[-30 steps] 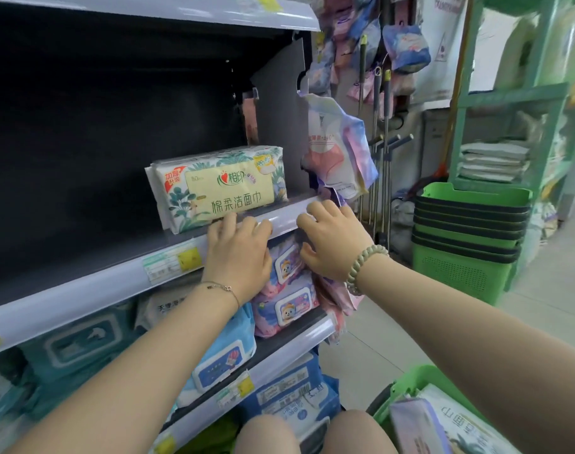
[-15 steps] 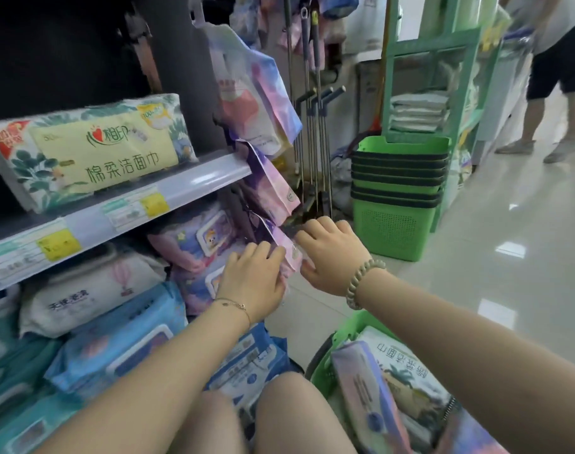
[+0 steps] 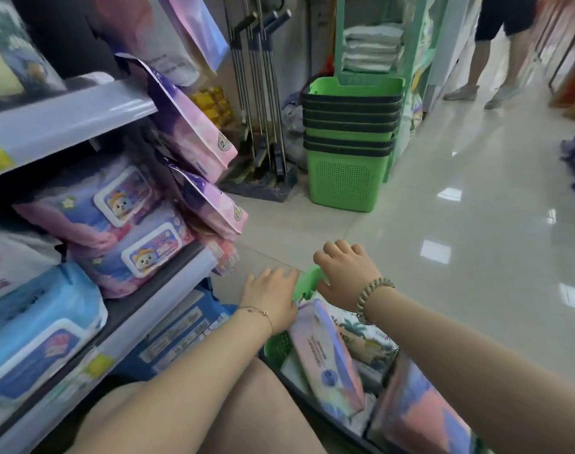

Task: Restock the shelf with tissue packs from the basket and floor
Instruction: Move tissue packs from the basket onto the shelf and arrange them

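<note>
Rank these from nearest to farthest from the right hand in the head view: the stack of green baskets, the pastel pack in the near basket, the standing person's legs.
1. Pastel pack, just below the right hand, in the near basket.
2. Stack of green baskets, ahead on the floor.
3. Standing person's legs, far up the aisle, right.

To our right the tiled floor (image 3: 443, 224) lies open between our basket (image 3: 307, 285) and the stack of green baskets (image 3: 348, 178), so a hand could sweep through there unhindered. On the left the lower shelf (image 3: 168, 296) is crammed with wipe packs (image 3: 122, 231) right to its front edge, and pouches (image 3: 210, 211) hanging off the shelf end jut into the aisle (the lowest hangs near our left hand (image 3: 269, 299)). Inside our basket the upright packs (image 3: 328, 355) leave only narrow slots between them.
</note>
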Demonstrator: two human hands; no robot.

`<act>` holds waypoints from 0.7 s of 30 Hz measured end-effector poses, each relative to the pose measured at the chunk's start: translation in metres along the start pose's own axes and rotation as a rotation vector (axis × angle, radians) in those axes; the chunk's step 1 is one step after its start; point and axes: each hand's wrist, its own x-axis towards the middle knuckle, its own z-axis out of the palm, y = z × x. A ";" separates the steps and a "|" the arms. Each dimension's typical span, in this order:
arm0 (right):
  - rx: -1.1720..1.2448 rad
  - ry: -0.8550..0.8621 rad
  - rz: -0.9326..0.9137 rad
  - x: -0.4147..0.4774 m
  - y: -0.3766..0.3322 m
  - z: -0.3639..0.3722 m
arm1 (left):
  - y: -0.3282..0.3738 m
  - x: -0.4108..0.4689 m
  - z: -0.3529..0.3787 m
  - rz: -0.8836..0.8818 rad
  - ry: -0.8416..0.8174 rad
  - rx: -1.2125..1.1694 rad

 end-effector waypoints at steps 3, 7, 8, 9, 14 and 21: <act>0.033 -0.081 0.050 -0.009 0.007 0.026 | 0.010 0.010 0.023 0.011 -0.110 -0.042; 0.059 -0.183 0.107 -0.022 0.013 0.053 | 0.027 0.021 0.044 0.064 -0.258 -0.073; 0.060 -0.202 0.114 -0.024 0.014 0.059 | 0.031 0.024 0.047 0.085 -0.271 -0.073; 0.057 -0.219 0.122 -0.027 0.015 0.065 | 0.035 0.026 0.050 0.106 -0.281 -0.079; 0.069 -0.302 0.168 -0.040 0.020 0.090 | 0.052 0.035 0.063 0.146 -0.228 -0.104; 0.112 -0.456 0.382 -0.057 0.036 0.120 | 0.049 0.032 0.085 0.105 -0.113 -0.083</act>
